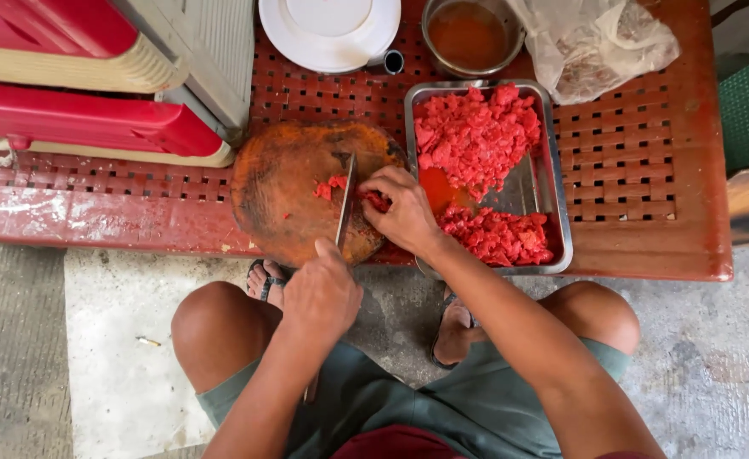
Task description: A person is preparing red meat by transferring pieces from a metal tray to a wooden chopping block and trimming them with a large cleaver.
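Shiny metal tray (561, 170), stained wooden board (281, 187), perforated red plastic table (638, 153)

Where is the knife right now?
In the head view the knife stands edge-down on the round wooden cutting board, gripped by the left hand, just left of the right hand and the steel tray.

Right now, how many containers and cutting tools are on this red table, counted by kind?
Metal tray holding chopped red pieces: 1
Metal bowl of orange liquid: 1
White plate: 1
Clear plastic bag: 1
Round wooden cutting board: 1
Knife, in the left hand: 1
Total: 6
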